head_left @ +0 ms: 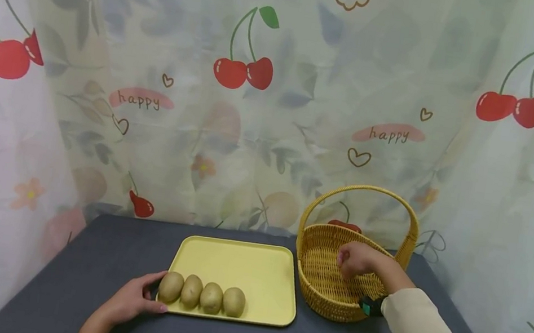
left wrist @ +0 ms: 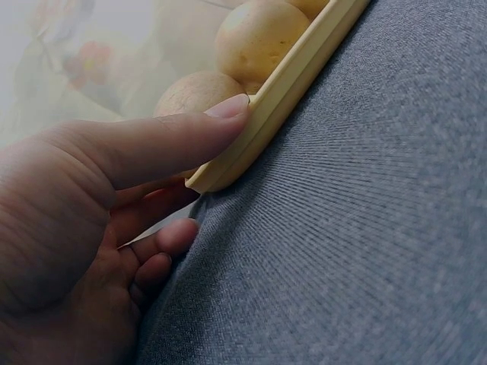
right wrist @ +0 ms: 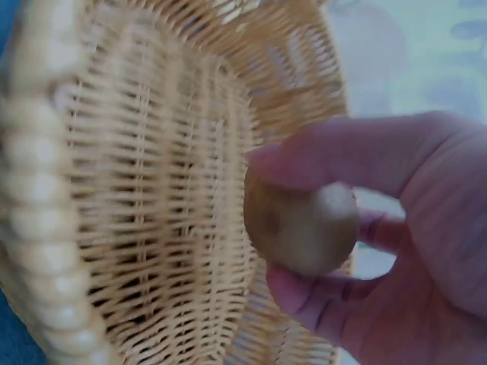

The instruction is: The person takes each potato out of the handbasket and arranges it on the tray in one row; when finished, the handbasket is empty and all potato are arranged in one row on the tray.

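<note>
A yellow tray lies on the table with several potatoes in a row along its near edge. My left hand grips the tray's near left corner; in the left wrist view the thumb lies on the rim beside the end potato. Over the inside of a wicker basket, to the right of the tray, is my right hand. The right wrist view shows it pinching one potato between thumb and fingers. That potato is hidden behind the hand in the head view.
The basket's tall arched handle rises above the right hand. Dark grey cloth covers the table. A curtain printed with cherries hangs behind it and along both sides.
</note>
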### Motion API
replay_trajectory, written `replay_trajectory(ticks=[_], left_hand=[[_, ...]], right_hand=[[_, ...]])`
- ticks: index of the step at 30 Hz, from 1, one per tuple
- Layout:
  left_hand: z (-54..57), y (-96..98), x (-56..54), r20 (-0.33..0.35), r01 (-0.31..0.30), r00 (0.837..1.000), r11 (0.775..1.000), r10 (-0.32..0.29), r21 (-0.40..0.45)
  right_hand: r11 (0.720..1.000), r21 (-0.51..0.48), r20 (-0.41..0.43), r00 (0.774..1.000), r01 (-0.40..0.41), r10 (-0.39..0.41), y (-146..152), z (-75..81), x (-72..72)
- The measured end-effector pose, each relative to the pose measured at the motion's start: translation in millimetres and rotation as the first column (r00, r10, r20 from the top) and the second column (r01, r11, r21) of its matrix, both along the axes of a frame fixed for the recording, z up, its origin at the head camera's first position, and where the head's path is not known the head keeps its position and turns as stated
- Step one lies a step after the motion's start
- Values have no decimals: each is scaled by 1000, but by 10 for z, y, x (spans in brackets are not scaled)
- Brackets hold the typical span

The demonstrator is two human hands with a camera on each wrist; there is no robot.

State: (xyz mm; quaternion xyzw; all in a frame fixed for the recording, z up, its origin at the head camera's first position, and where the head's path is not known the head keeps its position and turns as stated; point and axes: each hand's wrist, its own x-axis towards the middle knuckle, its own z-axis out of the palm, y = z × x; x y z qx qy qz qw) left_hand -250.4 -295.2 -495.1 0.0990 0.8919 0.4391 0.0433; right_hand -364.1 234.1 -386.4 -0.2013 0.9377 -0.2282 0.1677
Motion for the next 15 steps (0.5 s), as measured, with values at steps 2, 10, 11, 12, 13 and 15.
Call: replay_trajectory(ticks=[2, 10, 11, 12, 13, 15], left_hand=[[0, -1, 7, 5, 1, 1000, 1000, -1, 2], [10, 3, 14, 3, 2, 1000, 1000, -2, 3], [10, 3, 14, 5, 2, 1000, 1000, -2, 4], [9, 3, 14, 8, 1, 1000, 1000, -1, 5], [8, 3, 14, 10, 0, 1000, 1000, 0, 7], [5, 2, 13, 13, 0, 1000, 1000, 0, 8]], right_hand=[[998, -38, -54, 998, -47, 45, -21, 22, 24], [976, -130, -271, 953, -175, 135, -179, 121, 241], [973, -142, -283, 949, -181, 136, -201, 127, 273], [971, -153, -296, 946, -186, 134, -225, 136, 310], [967, -168, -303, 944, -189, 132, -251, 143, 347], [962, -192, -317, 940, -194, 126, -303, 147, 420]])
